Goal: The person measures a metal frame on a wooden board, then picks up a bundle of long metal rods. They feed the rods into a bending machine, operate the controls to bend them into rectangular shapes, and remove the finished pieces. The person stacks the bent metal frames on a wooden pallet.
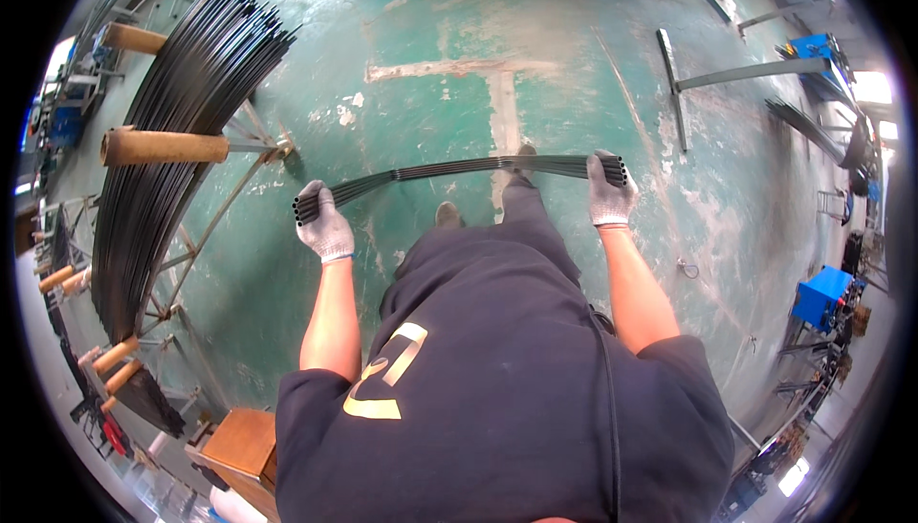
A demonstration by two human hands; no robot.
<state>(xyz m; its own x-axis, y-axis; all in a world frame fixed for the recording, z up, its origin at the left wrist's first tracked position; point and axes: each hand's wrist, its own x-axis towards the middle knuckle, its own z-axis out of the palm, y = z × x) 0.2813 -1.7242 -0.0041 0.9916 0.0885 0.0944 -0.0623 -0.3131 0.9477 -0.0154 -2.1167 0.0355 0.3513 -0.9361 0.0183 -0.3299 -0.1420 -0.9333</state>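
Gloved fingers [323, 204] of the left hand [325, 227], at nine o'clock, are closed around one end of a bundle of thin black tubes [449, 169]. The fingers of the right hand [611, 193], between two and three o'clock, are clamped on the other end. Both gloves are pale, with greyish fingers. The bundle stretches from hand to hand just above centre, toward twelve o'clock, its open tube ends showing beyond each grip.

Bare forearms lead back to a dark T-shirt [507, 399] with a yellowish print, filling six o'clock. Below the bundle, dark trousers [528, 207] reach down to the shoes. The feet stand on a worn green floor [382, 121] with pale scuffs.

At ten o'clock, a large stack of long black rods [163, 227] lies on a metal rack, with thick brown cylinders [164, 147] jutting across it. A wooden box [241, 442] sits between seven and eight o'clock; a blue box [820, 297] stands between three and four.
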